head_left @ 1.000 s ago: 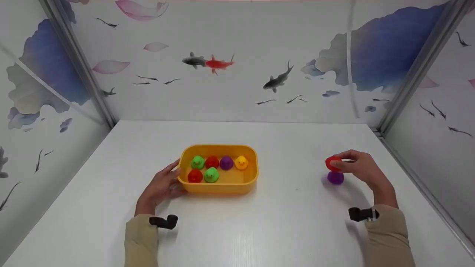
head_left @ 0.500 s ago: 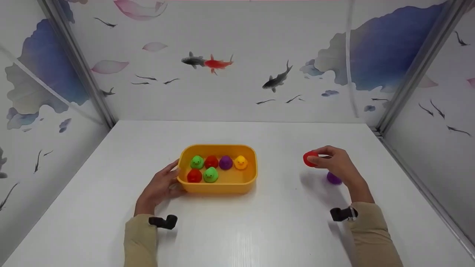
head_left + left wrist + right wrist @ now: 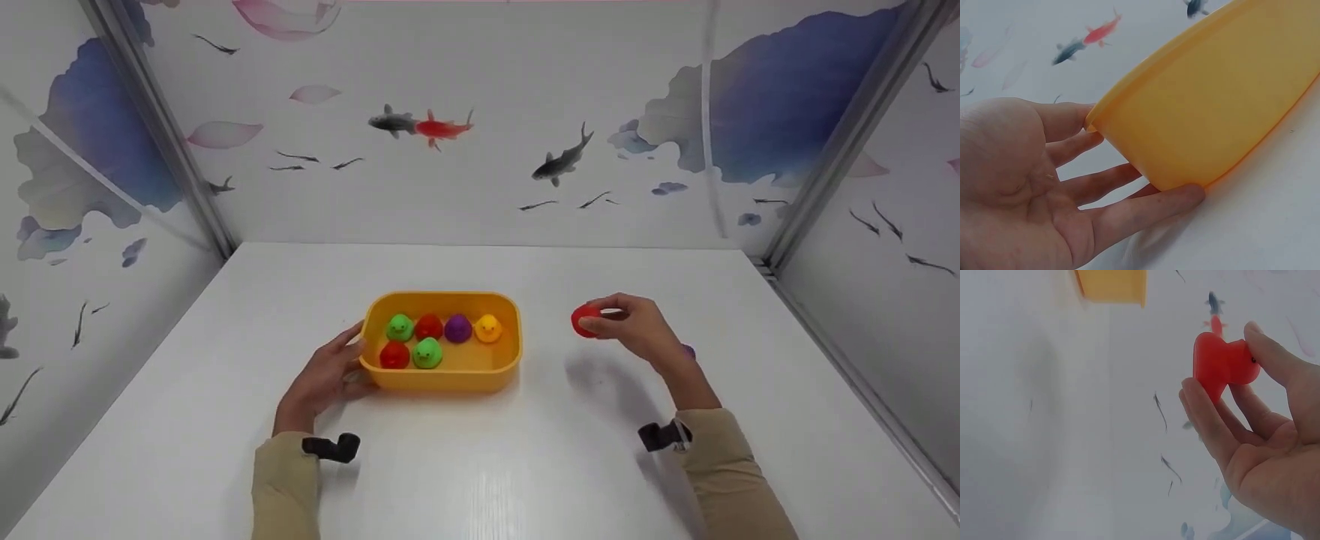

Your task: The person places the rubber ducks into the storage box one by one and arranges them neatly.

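A yellow plastic bin (image 3: 439, 381) rests on the white table at the middle. My left hand (image 3: 330, 379) is at its left end; in the left wrist view, the nearly straight fingers (image 3: 1129, 216) touch the bin's wall and lower edge, and one digit meets the rim. Pinched between thumb and fingers of my right hand (image 3: 634, 326) is a red toy duck (image 3: 1219, 363), held above the table to the right of the bin. A purple toy (image 3: 689, 351) lies behind the right wrist, mostly hidden.
Inside the bin are several toy ducks: green ones (image 3: 427, 353), red ones (image 3: 394, 355), a purple one (image 3: 458, 328) and a yellow one (image 3: 488, 328). White walls painted with fish (image 3: 442, 129) enclose the table (image 3: 480, 457) at the back and sides.
The right hand has lifted the red duck away from the purple toy and carried it left toward the bin. The left hand and bin have stayed in place.
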Demonstrator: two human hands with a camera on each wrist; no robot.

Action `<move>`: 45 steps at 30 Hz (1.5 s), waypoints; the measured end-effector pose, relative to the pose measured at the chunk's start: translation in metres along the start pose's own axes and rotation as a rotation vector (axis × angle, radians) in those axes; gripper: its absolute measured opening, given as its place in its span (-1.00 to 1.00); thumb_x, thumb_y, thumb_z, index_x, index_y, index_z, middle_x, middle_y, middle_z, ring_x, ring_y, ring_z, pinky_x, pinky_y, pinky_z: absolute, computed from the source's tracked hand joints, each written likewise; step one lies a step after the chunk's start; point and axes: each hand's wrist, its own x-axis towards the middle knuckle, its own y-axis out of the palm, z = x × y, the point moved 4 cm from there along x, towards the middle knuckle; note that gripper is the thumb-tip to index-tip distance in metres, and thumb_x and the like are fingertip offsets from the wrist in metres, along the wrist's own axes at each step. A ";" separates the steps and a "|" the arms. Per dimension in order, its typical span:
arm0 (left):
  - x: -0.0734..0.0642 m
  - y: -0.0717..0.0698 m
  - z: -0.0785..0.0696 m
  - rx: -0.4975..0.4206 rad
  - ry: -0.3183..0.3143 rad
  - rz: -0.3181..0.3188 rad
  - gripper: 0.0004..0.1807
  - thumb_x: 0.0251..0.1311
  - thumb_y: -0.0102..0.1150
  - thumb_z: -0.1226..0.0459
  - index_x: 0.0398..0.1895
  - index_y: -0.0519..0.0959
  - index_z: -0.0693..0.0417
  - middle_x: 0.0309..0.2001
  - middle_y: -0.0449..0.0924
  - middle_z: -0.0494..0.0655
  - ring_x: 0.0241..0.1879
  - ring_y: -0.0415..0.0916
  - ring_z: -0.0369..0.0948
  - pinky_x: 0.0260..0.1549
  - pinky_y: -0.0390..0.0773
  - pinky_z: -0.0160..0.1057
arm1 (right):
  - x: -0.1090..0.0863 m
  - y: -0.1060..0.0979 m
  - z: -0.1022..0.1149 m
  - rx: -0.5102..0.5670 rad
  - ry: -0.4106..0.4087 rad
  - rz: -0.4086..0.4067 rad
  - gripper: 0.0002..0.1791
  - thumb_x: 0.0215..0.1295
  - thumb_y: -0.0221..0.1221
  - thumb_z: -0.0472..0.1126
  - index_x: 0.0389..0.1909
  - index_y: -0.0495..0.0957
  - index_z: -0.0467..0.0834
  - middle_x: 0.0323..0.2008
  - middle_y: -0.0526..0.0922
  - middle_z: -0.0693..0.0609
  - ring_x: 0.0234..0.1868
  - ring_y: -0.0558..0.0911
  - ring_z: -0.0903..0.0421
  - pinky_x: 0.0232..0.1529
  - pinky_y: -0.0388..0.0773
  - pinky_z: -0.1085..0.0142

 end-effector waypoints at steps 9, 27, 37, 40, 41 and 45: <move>-0.006 -0.009 0.005 0.007 0.005 -0.025 -0.37 0.52 -0.08 -0.02 0.59 0.07 -0.38 0.54 0.18 0.03 0.41 0.34 0.07 0.19 0.60 -0.03 | 0.016 0.041 0.029 0.023 0.067 0.029 -0.46 0.20 0.39 0.07 0.12 0.56 -0.10 0.14 0.61 -0.13 0.12 0.59 -0.08 0.29 0.57 0.03; -0.004 -0.007 0.003 -0.007 0.005 -0.009 -0.38 0.52 -0.08 0.00 0.59 0.07 -0.38 0.53 0.20 0.07 0.38 0.36 0.09 0.19 0.60 0.02 | 0.035 0.095 0.082 0.033 0.034 0.186 -0.58 0.19 0.40 -0.01 -0.02 0.59 -0.13 -0.04 0.73 -0.06 -0.08 0.73 0.07 0.15 0.67 0.16; 0.000 -0.001 0.002 -0.003 -0.002 -0.010 -0.37 0.51 -0.07 -0.02 0.59 0.07 -0.38 0.53 0.18 0.08 0.37 0.37 0.07 0.20 0.59 -0.01 | 0.048 0.117 0.081 0.017 0.096 0.213 -0.60 0.22 0.39 -0.04 -0.01 0.59 -0.15 0.01 0.67 -0.08 -0.05 0.69 0.04 0.14 0.67 0.21; 0.001 0.000 0.002 -0.008 -0.001 -0.009 -0.37 0.51 -0.07 -0.01 0.58 0.09 -0.38 0.53 0.18 0.09 0.38 0.36 0.08 0.18 0.61 -0.01 | 0.051 0.121 0.079 0.027 0.109 0.218 -0.60 0.21 0.40 -0.05 -0.03 0.59 -0.17 0.00 0.67 -0.09 -0.05 0.67 0.02 0.15 0.67 0.19; 0.001 0.000 0.002 -0.010 0.000 -0.012 -0.38 0.51 -0.06 -0.01 0.58 0.10 -0.38 0.53 0.19 0.09 0.38 0.36 0.09 0.17 0.62 -0.01 | 0.051 0.123 0.079 0.034 0.106 0.223 -0.60 0.21 0.40 -0.05 -0.04 0.60 -0.18 -0.01 0.67 -0.10 -0.06 0.67 0.02 0.16 0.66 0.17; 0.003 -0.001 0.001 -0.009 0.003 -0.016 -0.39 0.52 -0.07 0.01 0.58 0.11 -0.38 0.52 0.20 0.09 0.38 0.36 0.09 0.15 0.63 0.00 | 0.050 0.132 0.079 0.047 0.091 0.241 -0.62 0.19 0.41 -0.04 -0.11 0.60 -0.18 -0.07 0.66 -0.08 -0.11 0.67 0.03 0.17 0.66 0.13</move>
